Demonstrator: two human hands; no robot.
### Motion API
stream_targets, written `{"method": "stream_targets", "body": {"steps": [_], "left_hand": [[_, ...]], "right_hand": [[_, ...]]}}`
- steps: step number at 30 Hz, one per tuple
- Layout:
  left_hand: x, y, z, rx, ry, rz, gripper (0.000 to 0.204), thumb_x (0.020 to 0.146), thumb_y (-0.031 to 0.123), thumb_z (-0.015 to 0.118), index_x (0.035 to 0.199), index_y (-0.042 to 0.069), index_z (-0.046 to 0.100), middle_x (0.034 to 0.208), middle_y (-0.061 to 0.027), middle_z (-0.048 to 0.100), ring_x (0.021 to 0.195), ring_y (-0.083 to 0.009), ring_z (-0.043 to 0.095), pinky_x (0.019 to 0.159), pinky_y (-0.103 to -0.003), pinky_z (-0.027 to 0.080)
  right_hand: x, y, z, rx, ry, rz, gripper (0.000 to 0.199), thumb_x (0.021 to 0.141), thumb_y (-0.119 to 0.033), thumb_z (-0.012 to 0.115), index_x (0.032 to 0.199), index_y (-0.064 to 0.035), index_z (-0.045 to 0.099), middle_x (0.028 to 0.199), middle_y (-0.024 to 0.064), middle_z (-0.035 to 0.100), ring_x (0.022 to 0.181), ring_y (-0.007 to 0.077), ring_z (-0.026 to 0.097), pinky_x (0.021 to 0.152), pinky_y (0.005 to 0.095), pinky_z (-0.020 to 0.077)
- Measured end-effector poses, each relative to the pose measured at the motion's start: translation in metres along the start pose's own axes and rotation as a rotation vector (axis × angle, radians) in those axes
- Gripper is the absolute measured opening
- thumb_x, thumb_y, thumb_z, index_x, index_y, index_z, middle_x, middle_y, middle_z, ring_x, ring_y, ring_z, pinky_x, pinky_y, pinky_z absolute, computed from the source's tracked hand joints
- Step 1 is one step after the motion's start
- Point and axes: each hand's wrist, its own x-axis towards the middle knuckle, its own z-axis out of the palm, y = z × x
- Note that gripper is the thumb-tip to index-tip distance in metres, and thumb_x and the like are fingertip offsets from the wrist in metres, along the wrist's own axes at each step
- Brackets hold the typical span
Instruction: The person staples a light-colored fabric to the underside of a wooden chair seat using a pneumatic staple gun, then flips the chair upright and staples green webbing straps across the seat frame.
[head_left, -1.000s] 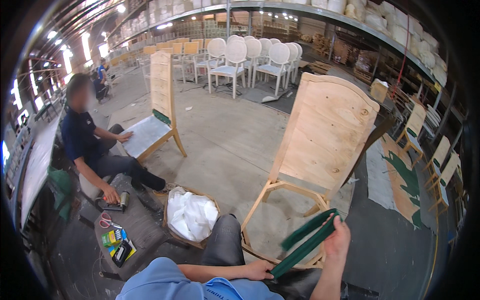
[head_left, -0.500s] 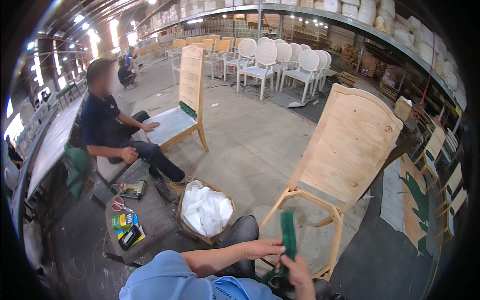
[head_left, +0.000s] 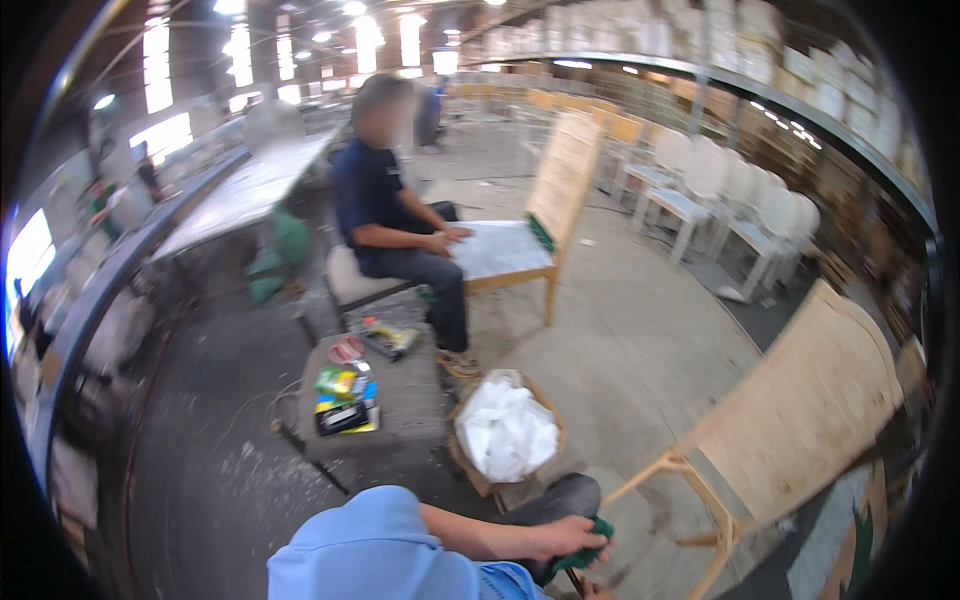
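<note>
My left hand point(head_left: 566, 538) is closed around a bunched green fabric strip point(head_left: 601, 541), held low in front of me beside my knee. Just below it, a small part of my right hand point(head_left: 598, 592) shows at the lower edge, close to the strip; its fingers are mostly out of the picture. To the right leans a bare wooden chair frame point(head_left: 800, 410) with a plywood back, apart from both hands. A box of crumpled white material point(head_left: 508, 425) stands ahead of my knee.
On a low dark bench point(head_left: 410, 405) to the left lie a staple gun point(head_left: 392, 340), scissors point(head_left: 347, 349) and a black tool point(head_left: 342, 418). A seated co-worker point(head_left: 375, 190) rests their hands on another chair's pale seat point(head_left: 495, 250). White chairs point(head_left: 690, 185) stand behind.
My view has swung left, so the scene shifts rightward. The green strip, stretched upright between my hands before, is now bunched in my left hand. The co-worker's hands have come together on the seat.
</note>
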Motion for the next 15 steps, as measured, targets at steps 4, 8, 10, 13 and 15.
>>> {"method": "stream_targets", "body": {"steps": [4,8,10,13,15], "left_hand": [[0.005,-0.005,0.028,0.07,-0.117,-0.015,0.032,0.108,0.027,0.055,0.129,0.005,0.063,0.104,-0.004,0.072,0.092,-0.0135,0.066,0.085,-0.03,0.054],[0.009,-0.022,0.026,0.164,-0.104,0.039,0.029,0.107,0.027,0.054,0.127,0.008,0.063,0.103,-0.0052,0.071,0.087,-0.0164,0.065,0.072,-0.036,0.055],[0.014,-0.022,0.027,0.106,-0.144,-0.006,0.028,0.107,0.027,0.053,0.128,0.01,0.06,0.106,-0.0078,0.071,0.08,-0.0187,0.066,0.057,-0.04,0.058],[0.009,0.007,0.043,0.179,-0.248,0.04,0.03,0.108,0.027,0.052,0.13,0.01,0.061,0.106,-0.0071,0.071,0.082,-0.0177,0.067,0.062,-0.039,0.058],[0.008,0.006,0.042,0.214,-0.232,0.087,0.031,0.108,0.026,0.051,0.132,0.009,0.061,0.105,-0.0068,0.071,0.083,-0.017,0.068,0.067,-0.038,0.059]], "right_hand": [[-0.013,0.035,-0.011,-0.144,0.121,-0.316,0.052,0.098,-0.039,0.06,0.133,0.0002,0.063,0.121,0.0313,0.066,0.112,0.0443,0.063,0.097,0.0524,0.0501],[-0.006,0.004,-0.026,-0.133,0.15,-0.401,0.05,0.099,-0.037,0.06,0.131,0.0008,0.063,0.12,0.0305,0.066,0.109,0.0422,0.064,0.096,0.0505,0.0509],[-0.003,-0.013,-0.041,-0.068,0.159,-0.341,0.049,0.099,-0.036,0.06,0.131,0.0011,0.063,0.119,0.0301,0.067,0.108,0.0412,0.064,0.095,0.0496,0.0512],[-0.008,-0.019,-0.071,0.058,0.246,-0.214,0.048,0.099,-0.034,0.06,0.13,0.0016,0.064,0.118,0.0294,0.067,0.106,0.0396,0.065,0.094,0.0482,0.0518],[-0.013,-0.034,-0.079,0.163,0.266,-0.193,0.047,0.099,-0.033,0.06,0.129,0.0019,0.064,0.117,0.029,0.068,0.104,0.0386,0.065,0.093,0.0473,0.0522]]}}
